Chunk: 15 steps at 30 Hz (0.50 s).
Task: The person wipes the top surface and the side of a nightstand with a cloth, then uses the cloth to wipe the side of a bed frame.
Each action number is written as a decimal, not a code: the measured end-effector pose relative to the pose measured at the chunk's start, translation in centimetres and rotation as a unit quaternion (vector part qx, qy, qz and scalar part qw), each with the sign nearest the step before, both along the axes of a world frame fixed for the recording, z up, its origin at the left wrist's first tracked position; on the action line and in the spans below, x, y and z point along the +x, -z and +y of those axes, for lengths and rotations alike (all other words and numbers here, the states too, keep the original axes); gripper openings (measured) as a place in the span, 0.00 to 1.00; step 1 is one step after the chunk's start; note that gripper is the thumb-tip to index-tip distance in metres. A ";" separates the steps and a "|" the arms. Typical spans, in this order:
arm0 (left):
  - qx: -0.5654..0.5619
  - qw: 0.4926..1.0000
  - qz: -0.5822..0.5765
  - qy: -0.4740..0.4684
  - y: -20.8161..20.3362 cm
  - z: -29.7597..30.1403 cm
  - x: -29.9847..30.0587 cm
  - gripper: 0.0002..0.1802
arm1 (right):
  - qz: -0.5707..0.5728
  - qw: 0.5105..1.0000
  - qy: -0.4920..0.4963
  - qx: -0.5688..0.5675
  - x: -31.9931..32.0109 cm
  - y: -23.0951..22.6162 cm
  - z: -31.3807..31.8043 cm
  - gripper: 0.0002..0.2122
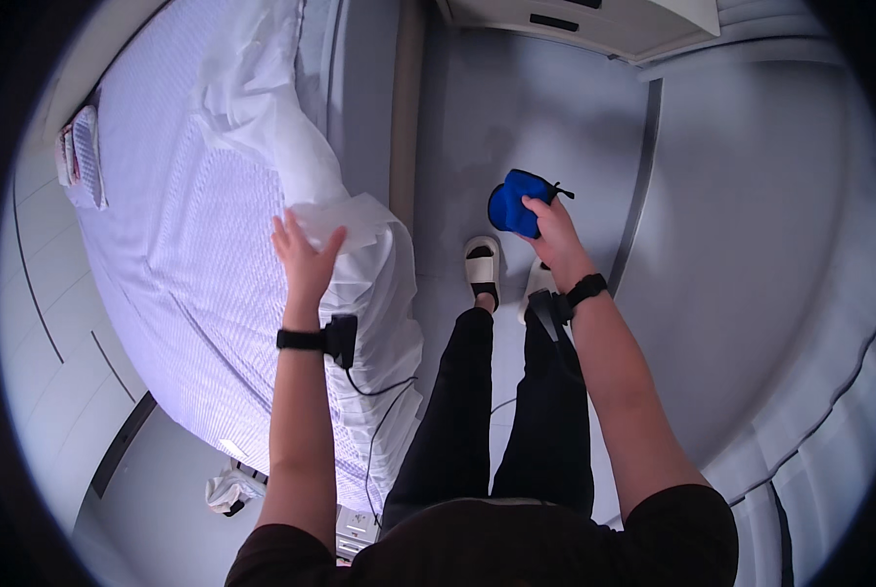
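Blue pouch up in right hand, fingers shut tight on it, over floor. Small black string hangs off pouch top. Cannot tell what is inside pouch. Left hand open, fingers spread, holds nothing, resting on white sheet at edge of bed. Hands well apart. Feet in white sandals between hands, on floor.

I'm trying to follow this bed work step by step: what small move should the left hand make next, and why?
Probably close the left hand on the folded white sheet corner. The hand is open, its fingers spread right at that loose corner on the bed, not yet gripping it, while the right hand is busy holding a blue cloth over the floor.
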State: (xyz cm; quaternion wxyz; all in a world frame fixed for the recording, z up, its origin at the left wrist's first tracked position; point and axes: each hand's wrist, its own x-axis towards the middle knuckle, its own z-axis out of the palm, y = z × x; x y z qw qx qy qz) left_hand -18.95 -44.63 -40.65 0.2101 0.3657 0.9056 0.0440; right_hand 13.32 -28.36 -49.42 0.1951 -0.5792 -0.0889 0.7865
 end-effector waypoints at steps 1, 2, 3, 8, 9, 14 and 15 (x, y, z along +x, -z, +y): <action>-0.002 1.000 -0.003 -0.001 0.9 1.1 0.9 0.54 | -0.025 0.999 -0.010 -0.019 0.2 0.3 -0.4 0.22; -0.096 0.994 -0.032 -0.038 1.6 2.2 1.4 0.58 | 0.000 1.000 -0.017 -0.015 0.3 1.1 -0.9 0.21; -0.189 0.977 -0.060 -0.077 2.1 3.4 1.9 0.62 | 0.005 1.000 -0.016 -0.017 0.4 1.9 -1.3 0.21; -0.308 0.947 -0.003 -0.087 4.1 5.6 3.1 0.58 | 0.066 0.997 -0.001 -0.033 0.8 5.0 -1.9 0.17; -0.313 0.946 -0.002 -0.087 4.2 5.1 2.7 0.58 | 0.072 0.997 0.006 -0.034 0.7 5.1 -2.0 0.16; -0.379 0.925 -0.003 -0.029 4.3 4.7 2.1 0.57 | 0.077 0.996 -0.025 -0.035 -0.4 7.6 -0.6 0.18; -0.391 0.920 -0.005 -0.028 4.1 4.8 2.1 0.58 | 0.072 0.996 -0.049 -0.022 -1.1 8.3 -0.2 0.18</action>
